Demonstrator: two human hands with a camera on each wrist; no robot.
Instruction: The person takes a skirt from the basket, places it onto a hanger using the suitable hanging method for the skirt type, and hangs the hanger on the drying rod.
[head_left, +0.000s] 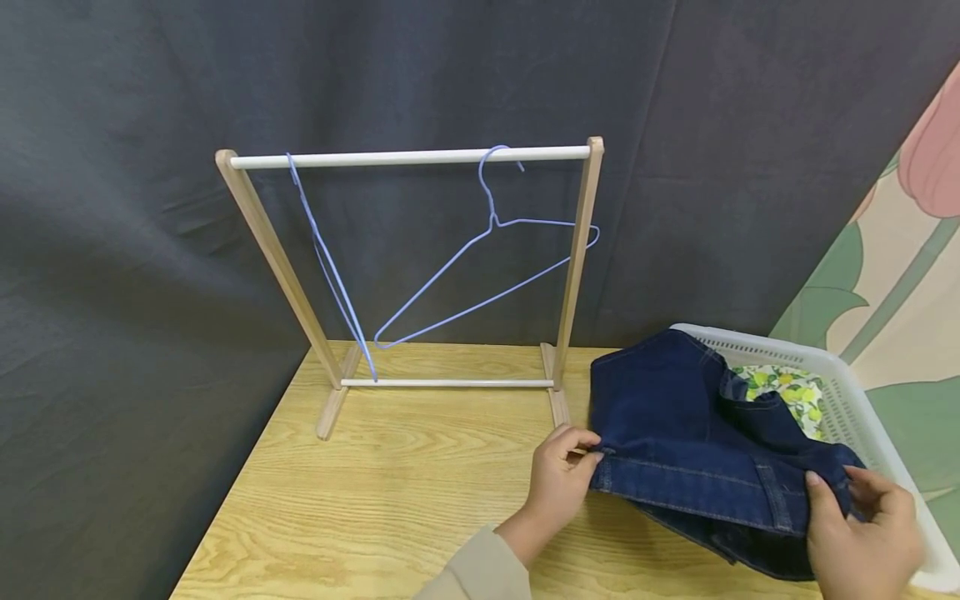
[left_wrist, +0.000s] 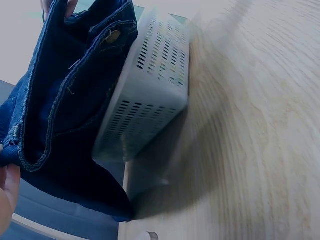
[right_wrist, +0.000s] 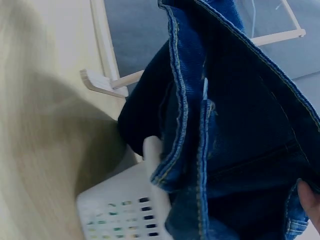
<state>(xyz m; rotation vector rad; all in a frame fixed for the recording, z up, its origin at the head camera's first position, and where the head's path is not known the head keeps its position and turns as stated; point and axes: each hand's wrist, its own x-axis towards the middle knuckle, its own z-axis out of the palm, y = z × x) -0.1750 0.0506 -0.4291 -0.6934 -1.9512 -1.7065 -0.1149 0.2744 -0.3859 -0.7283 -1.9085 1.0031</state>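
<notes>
Dark blue denim jeans [head_left: 675, 417] hang between both hands, partly over a white basket. My left hand [head_left: 562, 471] pinches one end of the waistband. At the other end, my right hand [head_left: 866, 529] grips the waistband with the thumb on top. A metal button [left_wrist: 113, 36] shows on the open front of the jeans in the left wrist view. Looking into the waist opening, the right wrist view shows the stitched inner edges of the jeans [right_wrist: 250, 115]. The lower part of the garment is folded out of sight.
A perforated white basket [head_left: 862, 400] stands at the right with lemon-print fabric [head_left: 787, 392] inside. A small wooden rack [head_left: 577, 275] with a white rail stands at the back. Two blue hangers hang there, one hanger [head_left: 450, 262] facing forward, another hanger [head_left: 330, 267] edge-on.
</notes>
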